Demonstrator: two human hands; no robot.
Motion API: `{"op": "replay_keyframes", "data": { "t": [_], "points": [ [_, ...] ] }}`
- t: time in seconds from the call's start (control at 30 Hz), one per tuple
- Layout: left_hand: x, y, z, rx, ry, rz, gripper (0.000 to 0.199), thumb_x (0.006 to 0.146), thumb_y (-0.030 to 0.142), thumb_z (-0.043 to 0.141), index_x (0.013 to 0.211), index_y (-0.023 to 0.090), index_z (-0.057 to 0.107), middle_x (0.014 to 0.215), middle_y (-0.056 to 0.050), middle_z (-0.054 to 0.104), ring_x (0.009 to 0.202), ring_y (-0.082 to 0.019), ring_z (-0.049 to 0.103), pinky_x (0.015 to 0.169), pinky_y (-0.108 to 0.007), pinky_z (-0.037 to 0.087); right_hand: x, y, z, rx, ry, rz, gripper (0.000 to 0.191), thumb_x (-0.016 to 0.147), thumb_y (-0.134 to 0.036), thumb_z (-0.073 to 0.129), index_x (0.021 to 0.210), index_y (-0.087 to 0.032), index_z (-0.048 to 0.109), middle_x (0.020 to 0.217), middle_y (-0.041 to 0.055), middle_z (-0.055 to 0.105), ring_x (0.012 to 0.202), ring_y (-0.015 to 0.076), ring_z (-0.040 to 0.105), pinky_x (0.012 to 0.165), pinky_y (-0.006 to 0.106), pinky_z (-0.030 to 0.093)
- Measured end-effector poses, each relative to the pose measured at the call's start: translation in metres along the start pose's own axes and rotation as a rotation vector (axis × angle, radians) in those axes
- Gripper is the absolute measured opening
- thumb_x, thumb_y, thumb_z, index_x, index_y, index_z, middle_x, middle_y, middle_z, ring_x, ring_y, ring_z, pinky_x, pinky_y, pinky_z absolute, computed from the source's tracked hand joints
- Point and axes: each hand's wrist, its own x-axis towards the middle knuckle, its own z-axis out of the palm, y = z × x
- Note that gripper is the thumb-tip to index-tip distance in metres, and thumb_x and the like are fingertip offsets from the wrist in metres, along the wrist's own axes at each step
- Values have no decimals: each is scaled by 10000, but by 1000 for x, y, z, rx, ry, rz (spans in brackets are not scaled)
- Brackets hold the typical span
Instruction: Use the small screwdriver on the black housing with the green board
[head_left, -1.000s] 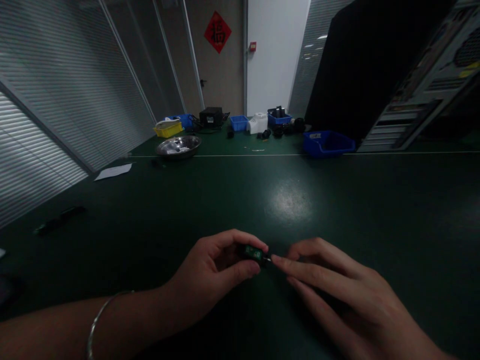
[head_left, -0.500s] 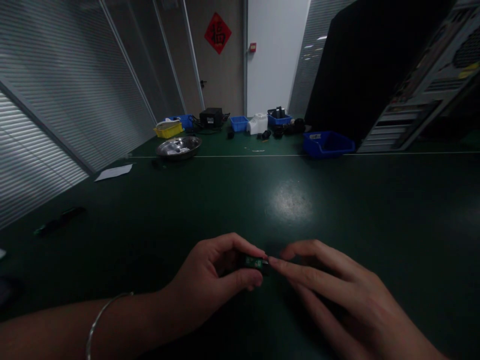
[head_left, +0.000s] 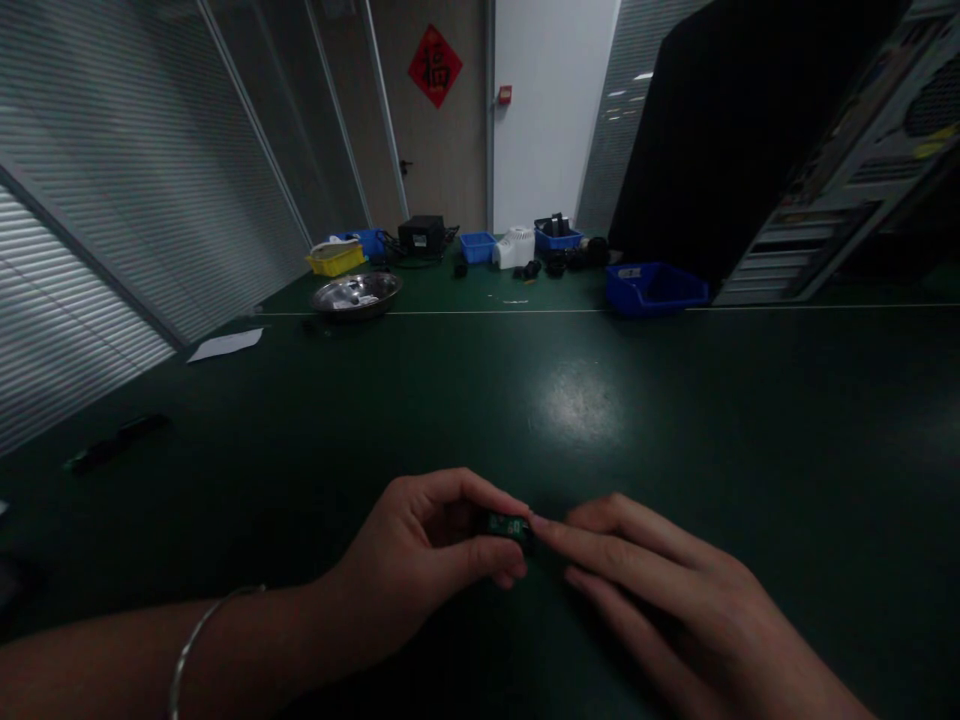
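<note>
Between the thumb and fingers of my left hand (head_left: 427,560) is a small dark green piece with pale markings (head_left: 505,526), which looks like a little circuit board. Part of it is hidden by the fingers. The index fingertip of my right hand (head_left: 667,590) touches the right end of this piece. The other right fingers are stretched out and apart, lower and to the side. Both hands are low over the dark green table (head_left: 420,400).
Toward the back stand a metal bowl (head_left: 357,296), a yellow tray (head_left: 336,261), a blue bin (head_left: 657,288) and a white plastic part (head_left: 515,248). A computer case (head_left: 780,150) rises at the right. Paper (head_left: 226,344) and a dark slim object (head_left: 118,442) lie left.
My right index fingertip has shifted slightly left against the piece's end. The small shiny tip seen there earlier hardly shows now. My left hand keeps its hold.
</note>
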Motion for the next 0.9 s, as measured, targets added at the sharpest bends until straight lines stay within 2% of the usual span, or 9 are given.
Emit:
{"op": "replay_keyframes", "data": {
  "t": [0.3,0.43,0.57,0.7,0.8,0.9],
  "points": [
    [3,-3,-4,-95,-76,-28,167,734,95,783,880,135,712,677,-7,763,608,-96,681,625,-209,533,6,-5,-1,45,35,-2,475,939,-61,483,1334,-317,545,1061,18,637,913,130,671,742,202,576],
    [4,-2,-3,-90,-43,-7,165,744,103,780,888,136,707,698,-1,750,623,-97,676,625,-207,530,5,-5,0,25,100,5,480,928,-68,499,1322,-340,540,1064,3,664,924,128,684,766,201,583],
    [3,2,-1,-32,15,17,191,753,94,766,928,157,723,896,-15,756,802,-125,696,749,-233,543,4,-7,2,-12,182,-48,489,882,-71,524,1302,-322,546,1059,7,699,874,151,713,674,180,603],
    [1,1,-1,32,-6,37,223,810,141,729,1031,170,731,1025,-44,754,959,-162,680,891,-276,521,2,-11,4,-68,210,-57,466,883,-84,503,1292,-298,565,1047,24,708,829,166,726,609,184,602],
    [2,-3,-3,-94,-53,59,210,895,223,645,1077,148,719,1179,-97,713,1097,-223,650,991,-355,498,2,-11,3,-85,174,-56,496,891,-79,493,1326,-312,536,1073,19,695,874,156,719,647,181,600],
    [3,-6,-4,-241,-98,54,244,963,233,531,1084,108,702,1238,-143,675,1173,-270,613,1035,-418,477,3,-8,3,-99,157,-58,526,888,-84,502,1357,-320,504,1101,26,684,890,161,715,636,182,596]
  ]
}}
